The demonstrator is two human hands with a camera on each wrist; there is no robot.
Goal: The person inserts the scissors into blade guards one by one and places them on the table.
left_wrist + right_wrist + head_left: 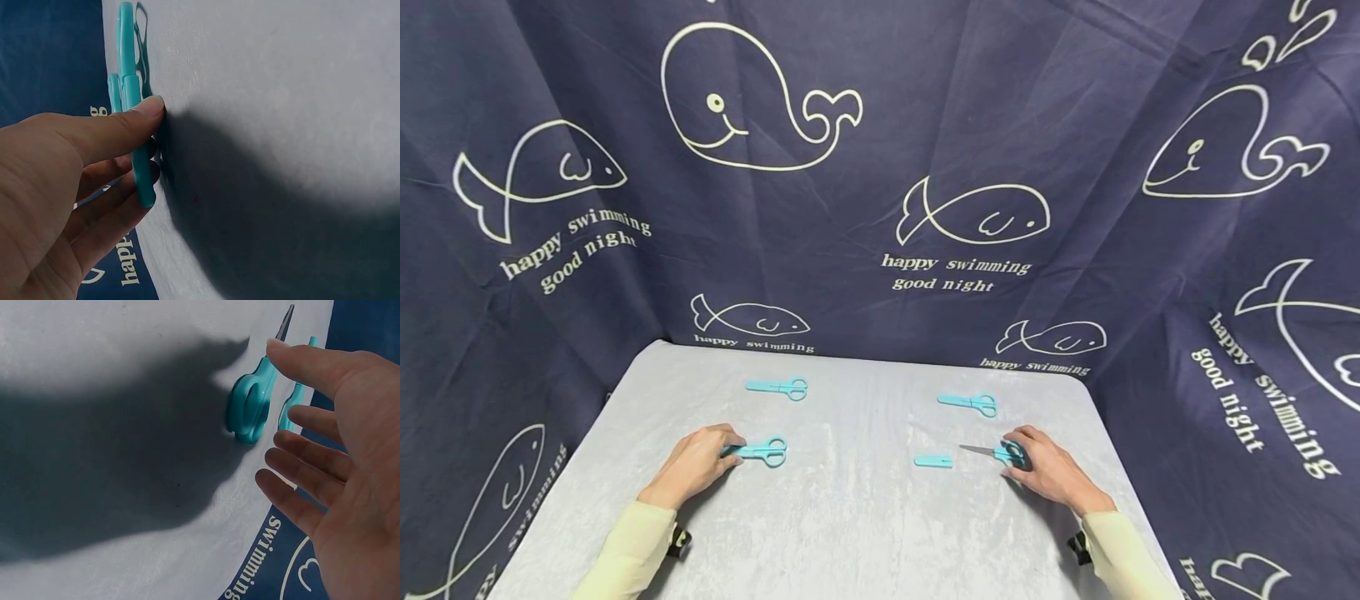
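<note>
My left hand [694,461] pinches a pair of turquoise scissors [767,451] by the covered blade end, handles pointing right. Thumb on one side and fingers on the other hold the turquoise cover [143,178] in the left wrist view. At the right, an uncovered pair of scissors [1001,453] lies with its grey blades pointing left. My right hand [1051,468] is beside its handles, fingers spread and relaxed. In the right wrist view a gap separates most fingers from the handles [250,406]; the thumb tip overlaps the blade base. A loose turquoise blade cover [932,461] lies left of the blades.
Two more covered turquoise scissors lie farther back, one pair [778,387] at left and another pair [967,403] at right. The pale grey table [850,533] meets dark blue curtains [865,317] with whale and fish prints at its back and sides.
</note>
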